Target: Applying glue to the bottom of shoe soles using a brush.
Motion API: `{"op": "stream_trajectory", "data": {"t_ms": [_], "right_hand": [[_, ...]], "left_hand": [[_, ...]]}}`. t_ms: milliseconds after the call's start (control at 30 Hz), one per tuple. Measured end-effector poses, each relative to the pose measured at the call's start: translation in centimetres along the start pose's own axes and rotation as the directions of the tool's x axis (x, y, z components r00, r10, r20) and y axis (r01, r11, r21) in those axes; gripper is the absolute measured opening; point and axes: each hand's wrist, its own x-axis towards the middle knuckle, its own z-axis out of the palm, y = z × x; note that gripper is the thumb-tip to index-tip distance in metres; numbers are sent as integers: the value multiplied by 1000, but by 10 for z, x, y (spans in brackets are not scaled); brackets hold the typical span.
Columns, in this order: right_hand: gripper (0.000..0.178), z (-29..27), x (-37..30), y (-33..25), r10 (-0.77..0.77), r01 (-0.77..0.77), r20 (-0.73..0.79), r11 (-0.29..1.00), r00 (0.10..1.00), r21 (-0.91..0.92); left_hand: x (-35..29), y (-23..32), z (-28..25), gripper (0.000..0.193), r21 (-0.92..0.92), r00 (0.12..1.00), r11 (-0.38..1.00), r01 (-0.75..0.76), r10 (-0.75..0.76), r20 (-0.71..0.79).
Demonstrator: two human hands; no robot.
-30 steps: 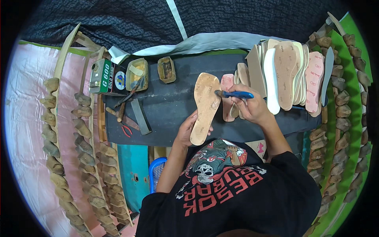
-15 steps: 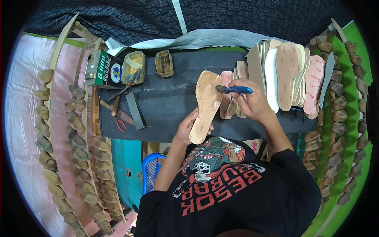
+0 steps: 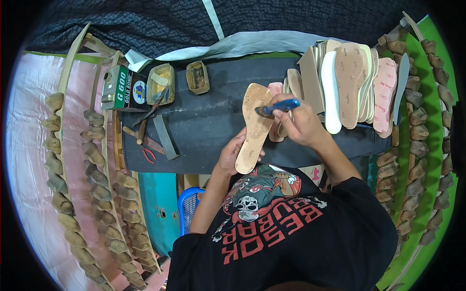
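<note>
My left hand (image 3: 234, 151) grips a tan shoe insole (image 3: 253, 132) by its narrow heel end, thumb along the edge and fingers beneath. The insole is tilted, its wide front part pointing away from me. In my right hand (image 3: 306, 124) is a paintbrush with a blue handle (image 3: 286, 105); its dark bristles touch the upper face of the insole near the middle of the wide part. Just beyond my right hand, several insoles, one of them pink (image 3: 275, 89), lie partly hidden on the dark tabletop (image 3: 213, 128).
Stacked insoles (image 3: 348, 87) stand at the table's right. At left are a metal can (image 3: 121, 88), a tub with pale paste (image 3: 160, 87), a smaller tub (image 3: 198, 77), red-handled pliers (image 3: 149, 154) and a grey flat block (image 3: 166, 137). Racks of wooden shoe lasts (image 3: 57, 165) flank both sides.
The brush has moved left and slightly inward over the insole, from its right edge toward its middle. My right hand tilts more over it. The view has shifted a little.
</note>
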Motion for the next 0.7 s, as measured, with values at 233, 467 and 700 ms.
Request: {"op": "stream_trajectory", "data": {"t_ms": [233, 467, 700], "right_hand": [[14, 3, -13, -3, -75, 74, 85, 997, 994, 12], [20, -16, -3, 24, 102, -105, -114, 994, 988, -15], [19, 7, -19, 21, -191, 187, 54, 980, 980, 64]], "left_hand": [[-2, -2, -7, 62, -23, 1000, 1000, 3, -3, 14], [-4, 0, -5, 67, -65, 1000, 998, 10, -10, -7], [-1, -3, -9, 67, -23, 998, 1000, -15, 14, -57]]}}
